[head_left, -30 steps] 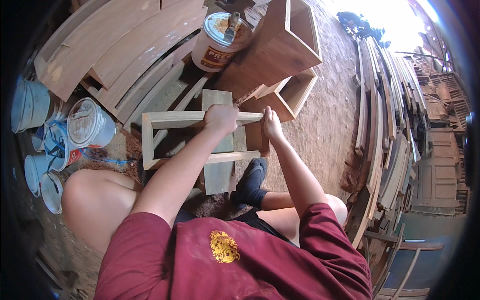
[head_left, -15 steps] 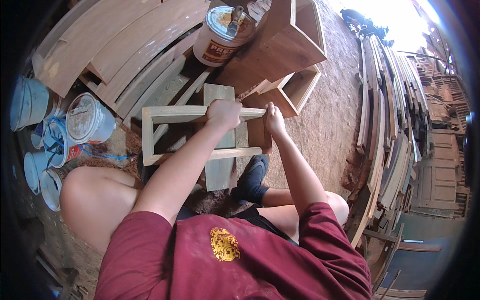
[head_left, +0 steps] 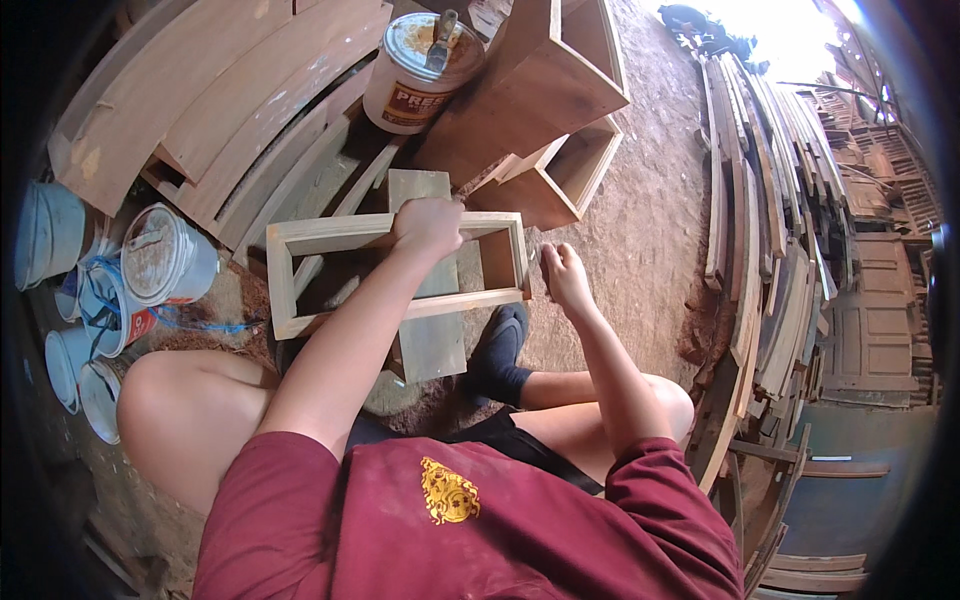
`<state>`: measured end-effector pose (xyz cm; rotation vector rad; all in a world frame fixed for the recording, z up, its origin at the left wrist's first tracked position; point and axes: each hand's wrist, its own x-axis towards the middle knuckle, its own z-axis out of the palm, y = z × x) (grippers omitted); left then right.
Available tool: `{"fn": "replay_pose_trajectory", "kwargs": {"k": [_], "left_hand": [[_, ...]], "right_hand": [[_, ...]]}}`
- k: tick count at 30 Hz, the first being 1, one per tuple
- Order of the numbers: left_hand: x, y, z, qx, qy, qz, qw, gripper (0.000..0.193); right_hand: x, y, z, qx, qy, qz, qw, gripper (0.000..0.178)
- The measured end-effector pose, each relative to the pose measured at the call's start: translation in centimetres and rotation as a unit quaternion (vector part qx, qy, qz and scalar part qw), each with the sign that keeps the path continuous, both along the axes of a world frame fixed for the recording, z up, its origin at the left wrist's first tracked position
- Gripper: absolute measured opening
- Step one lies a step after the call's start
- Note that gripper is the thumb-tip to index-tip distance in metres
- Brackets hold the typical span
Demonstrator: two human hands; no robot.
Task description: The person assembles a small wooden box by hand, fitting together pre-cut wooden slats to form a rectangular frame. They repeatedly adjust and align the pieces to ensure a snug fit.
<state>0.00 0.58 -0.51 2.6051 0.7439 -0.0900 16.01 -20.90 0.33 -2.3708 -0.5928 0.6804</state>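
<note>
An open rectangular wooden box frame (head_left: 468, 302) lies in front of me, across a short grey board (head_left: 432, 350). My left hand (head_left: 428, 228) is closed around the frame's far rail, right of its middle. Just off the frame's right end is my right hand (head_left: 566, 277), its fingers curled together. A small dark piece seems to show at those fingertips, too little of it to name. A narrow gap separates that hand from the wood.
Beyond the frame stand two wooden boxes (head_left: 520, 95) and a white bucket (head_left: 408, 95) with a scraper (head_left: 441, 42) on its lid. More buckets (head_left: 168, 255) are at left, beside large wooden panels (head_left: 200, 90). Stacked planks (head_left: 745, 270) line the right.
My right hand has come away from the frame's right end and moved slightly right and nearer me. The frame's right end now faces more upward. My left hand keeps its hold.
</note>
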Motion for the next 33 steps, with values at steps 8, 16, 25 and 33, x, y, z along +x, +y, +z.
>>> {"fn": "replay_pose_trajectory", "kwargs": {"k": [8, 16, 25, 33], "left_hand": [[0.4, -0.2, 0.5, -0.005, 0.009, -0.008, 1.000, 0.033], [0.6, -0.2, -0.1, -0.019, 0.000, -0.002, 1.000, 0.032], [0.3, -0.3, 0.0, -0.018, -0.002, 0.013, 1.000, 0.027], [1.0, -0.8, 0.3, -0.033, -0.018, 0.004, 0.999, 0.030]], "right_hand": [[2.2, 6.0, -4.2, 0.150, -0.027, -0.009, 0.988, 0.032], [4.9, 5.0, -4.7, 0.205, 0.007, -0.053, 0.977, 0.025], [3.2, 5.6, -4.5, 0.253, 0.043, -0.037, 0.966, 0.028], [5.2, 5.0, -5.7, 0.201, -0.041, 0.008, 0.979, 0.029]]}}
